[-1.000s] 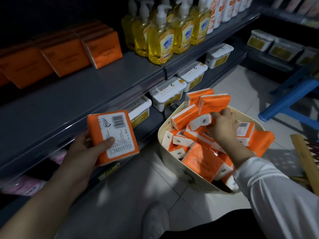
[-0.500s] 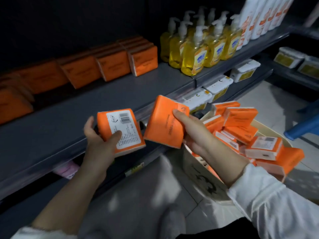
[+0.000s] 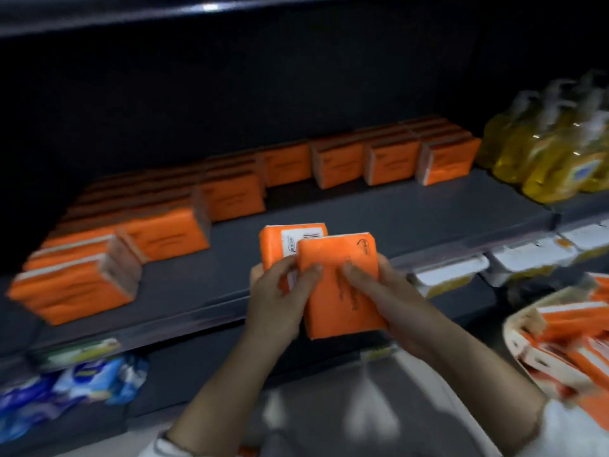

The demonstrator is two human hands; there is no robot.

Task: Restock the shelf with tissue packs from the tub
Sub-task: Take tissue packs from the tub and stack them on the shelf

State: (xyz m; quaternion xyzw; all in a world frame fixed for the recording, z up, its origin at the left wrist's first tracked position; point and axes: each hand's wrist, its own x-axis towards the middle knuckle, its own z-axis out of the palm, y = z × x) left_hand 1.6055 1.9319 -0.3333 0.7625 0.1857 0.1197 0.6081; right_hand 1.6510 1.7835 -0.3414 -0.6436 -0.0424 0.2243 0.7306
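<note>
Dim store shelf [image 3: 362, 209] fills the head view, its front strip bare from 9 to 3 o'clock. Rows of orange tissue packs [image 3: 164, 232] stand at the back from 8 round to 1 o'clock, with yellow soap bottles [image 3: 553, 159] at 2. At centre, the left hand [image 3: 276, 301] curls its fingers round a labelled pack [image 3: 280, 239], and the right hand [image 3: 392, 291] grips a plain pack [image 3: 339, 291] overlapping it (both over the shelf's front edge). At 4 o'clock the tub [image 3: 520, 324] holds many more, so restocking looks partly done, with plenty left.
</note>
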